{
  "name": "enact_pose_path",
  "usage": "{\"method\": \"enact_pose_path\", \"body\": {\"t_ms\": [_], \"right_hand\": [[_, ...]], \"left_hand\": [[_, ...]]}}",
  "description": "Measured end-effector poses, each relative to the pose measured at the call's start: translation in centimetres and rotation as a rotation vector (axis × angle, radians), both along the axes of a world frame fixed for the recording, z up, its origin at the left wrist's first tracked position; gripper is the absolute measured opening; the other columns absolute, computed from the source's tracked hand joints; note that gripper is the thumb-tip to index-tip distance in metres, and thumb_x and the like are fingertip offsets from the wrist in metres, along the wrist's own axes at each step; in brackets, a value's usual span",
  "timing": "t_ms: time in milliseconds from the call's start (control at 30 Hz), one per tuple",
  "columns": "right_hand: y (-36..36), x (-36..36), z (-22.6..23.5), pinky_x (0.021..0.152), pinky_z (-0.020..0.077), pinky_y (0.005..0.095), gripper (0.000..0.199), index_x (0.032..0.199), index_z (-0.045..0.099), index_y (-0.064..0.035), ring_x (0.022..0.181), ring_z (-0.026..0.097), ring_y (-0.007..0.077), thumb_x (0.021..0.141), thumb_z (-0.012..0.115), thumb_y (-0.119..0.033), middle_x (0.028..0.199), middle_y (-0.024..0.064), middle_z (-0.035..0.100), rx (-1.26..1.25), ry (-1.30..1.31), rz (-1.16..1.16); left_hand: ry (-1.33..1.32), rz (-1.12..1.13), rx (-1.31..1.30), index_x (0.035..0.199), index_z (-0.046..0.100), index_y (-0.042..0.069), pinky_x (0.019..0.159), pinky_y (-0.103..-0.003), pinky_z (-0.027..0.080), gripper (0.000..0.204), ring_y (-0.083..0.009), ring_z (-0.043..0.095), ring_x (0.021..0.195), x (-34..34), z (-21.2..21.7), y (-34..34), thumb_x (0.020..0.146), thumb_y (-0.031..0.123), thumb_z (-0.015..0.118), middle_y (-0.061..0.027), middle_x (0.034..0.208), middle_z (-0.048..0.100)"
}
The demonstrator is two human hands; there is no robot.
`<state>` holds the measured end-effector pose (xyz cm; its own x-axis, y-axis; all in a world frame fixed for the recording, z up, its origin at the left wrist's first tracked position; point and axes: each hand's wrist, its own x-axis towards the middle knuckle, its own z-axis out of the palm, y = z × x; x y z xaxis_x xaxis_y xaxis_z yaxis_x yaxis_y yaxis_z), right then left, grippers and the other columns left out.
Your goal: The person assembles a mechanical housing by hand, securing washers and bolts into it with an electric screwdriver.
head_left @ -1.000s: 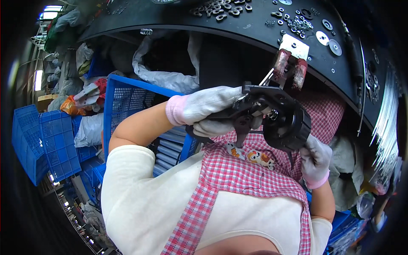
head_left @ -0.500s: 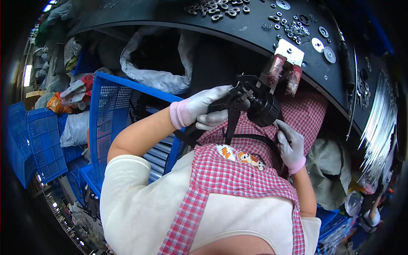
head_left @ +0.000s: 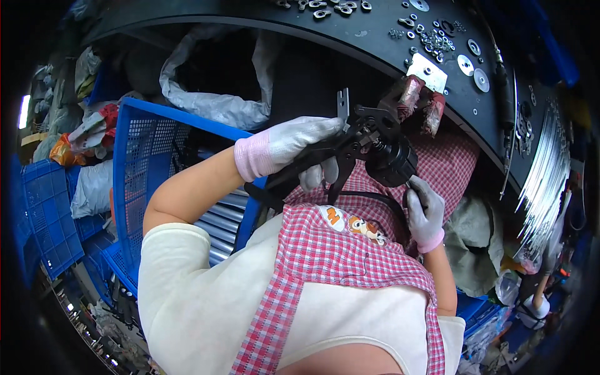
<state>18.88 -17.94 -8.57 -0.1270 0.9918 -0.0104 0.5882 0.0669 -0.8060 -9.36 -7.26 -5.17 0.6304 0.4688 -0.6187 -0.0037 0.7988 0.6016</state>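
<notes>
My left hand (head_left: pixel 290 147), in a white glove with a pink cuff, is closed around a black metal assembly (head_left: pixel 350 147) with long lever arms and a spring. A slotted silver strip (head_left: pixel 343 105) stands up beside the fingertips. At the assembly's right end is a round black drum (head_left: pixel 392 164), held over my lap. My right hand (head_left: pixel 426 212), gloved alike, is pinched just below the drum's right side; a thin bit of metal shows at its fingertips, too small to name. Beyond the drum, two red-wrapped grips (head_left: pixel 410 98) stick out from the bench edge.
On the dark bench (head_left: pixel 369 47) lie several nuts (head_left: pixel 435 42), discs (head_left: pixel 481 80) and a white plate (head_left: pixel 427 72). Thin silver rods (head_left: pixel 544 181) are bundled at the right. A blue crate (head_left: pixel 134 187) with metal tubes (head_left: pixel 222 219) stands at left, near a pale sack (head_left: pixel 219 109).
The black assembly has turned in my left hand, its levers swinging lower left, and the slotted strip now shows upright. My right hand stays by the drum. The whole view has shifted slightly.
</notes>
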Motion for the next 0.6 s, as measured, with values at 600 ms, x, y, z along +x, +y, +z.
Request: {"method": "enact_pose_path", "body": {"t_ms": [600], "right_hand": [[5.5, -5.9, -4.6, 0.079, 0.047, 0.0429, 0.025, 0.108, 0.057, -0.0038, 0.09, 0.059, 0.0377, 0.089, 0.051, -0.018, 0.094, 0.0209, 0.061, -0.218, -0.097, 0.275]], "left_hand": [[0.886, 0.159, 1.222, 0.096, 0.057, -0.004, 0.065, -0.042, 0.045, 0.021, -0.0396, 0.06, 0.076, -5.6, -5.8, -2.1, 0.092, 0.015, 0.049, -0.0217, 0.076, 0.059]]}}
